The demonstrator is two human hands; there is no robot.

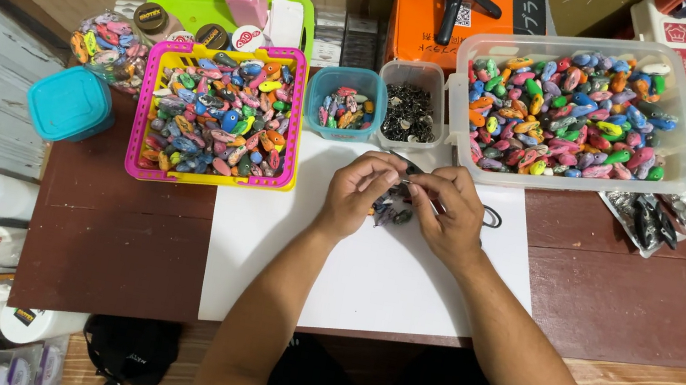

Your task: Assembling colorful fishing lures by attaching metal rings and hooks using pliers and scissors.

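Between both hands' fingers (391, 171), small dark piece (405, 190)

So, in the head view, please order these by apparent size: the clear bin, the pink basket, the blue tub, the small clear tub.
1. clear bin
2. pink basket
3. blue tub and small clear tub: they look about alike, so I cannot rank them.

**Clearance around our hands**

We find open white sheet (365, 280) toward us and to both sides of our left hand (359, 193) and right hand (448, 212). Ahead, passage is blocked by the pink basket (222, 112), blue tub (344, 103), small clear tub (411, 106) and large clear bin (575, 111), standing side by side.
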